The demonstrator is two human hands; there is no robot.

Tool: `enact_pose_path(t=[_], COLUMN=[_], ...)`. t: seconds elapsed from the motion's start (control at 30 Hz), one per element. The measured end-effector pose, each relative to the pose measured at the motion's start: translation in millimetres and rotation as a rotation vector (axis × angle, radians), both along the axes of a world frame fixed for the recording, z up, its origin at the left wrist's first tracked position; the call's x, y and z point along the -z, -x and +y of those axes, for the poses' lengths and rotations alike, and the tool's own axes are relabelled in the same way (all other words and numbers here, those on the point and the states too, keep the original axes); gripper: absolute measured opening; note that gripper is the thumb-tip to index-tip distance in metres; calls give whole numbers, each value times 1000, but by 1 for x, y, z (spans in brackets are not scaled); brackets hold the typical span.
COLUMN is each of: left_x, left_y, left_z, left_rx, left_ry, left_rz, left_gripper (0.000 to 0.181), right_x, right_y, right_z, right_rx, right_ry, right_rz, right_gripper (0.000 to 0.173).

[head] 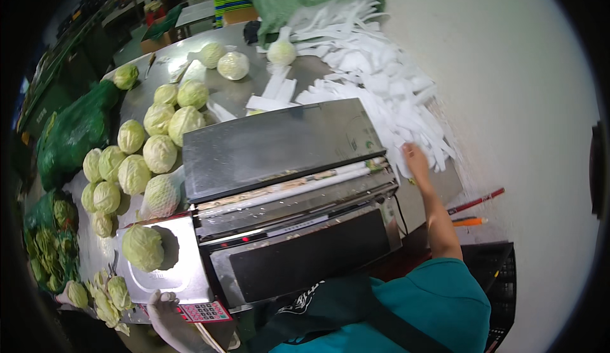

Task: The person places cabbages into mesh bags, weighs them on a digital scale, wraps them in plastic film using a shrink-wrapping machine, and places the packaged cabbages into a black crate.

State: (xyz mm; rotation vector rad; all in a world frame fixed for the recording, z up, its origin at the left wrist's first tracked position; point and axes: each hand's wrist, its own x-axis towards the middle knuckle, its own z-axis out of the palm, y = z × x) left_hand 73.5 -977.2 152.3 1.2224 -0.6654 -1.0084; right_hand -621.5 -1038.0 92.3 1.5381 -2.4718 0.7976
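Note:
My left hand (164,307), in a pale glove, is at the front edge of the electronic scale (202,286), beside its keypad (205,311). Its fingers are slightly bent and nothing shows in them. One bare cabbage (143,248) rests on the scale's metal plate. My bare right hand (416,161) reaches past the right side of a steel film-wrapping machine (281,148). The fingers are bent at the near edge of a pile of white foam net sleeves (376,81); whether they grip one is hidden.
Several bare cabbages (159,154) stand left of the wrapper, near a foam-netted cabbage (163,195). Behind are a film-wrapped cabbage (233,65) and a knife (150,65). Green mesh sacks (78,131) line the left edge. Trimmed leaves (106,300) lie front left; a black crate (495,262) stands right.

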Motion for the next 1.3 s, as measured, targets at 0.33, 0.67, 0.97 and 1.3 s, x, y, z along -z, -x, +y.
enact_pose_path(t=[0.33, 0.67, 0.97, 1.3], left_x=[-23, -17, -38, -33], left_y=[151, 231, 249, 193], left_z=[34, 31, 10, 10], left_rx=[259, 886, 564, 388], left_ry=[-102, -85, 373, 329], left_rz=[-31, -88, -386, -496], left_gripper=[31, 32, 46, 41], right_x=[88, 6, -96, -110], right_y=[-19, -15, -248, -353], right_z=[0, -27, 79, 50], right_rx=[7, -76, -1438, -1030], right_ry=[36, 350, -304, -46], right_rz=[-412, -505, -438, -1251], right_gripper=[52, 21, 38, 38])
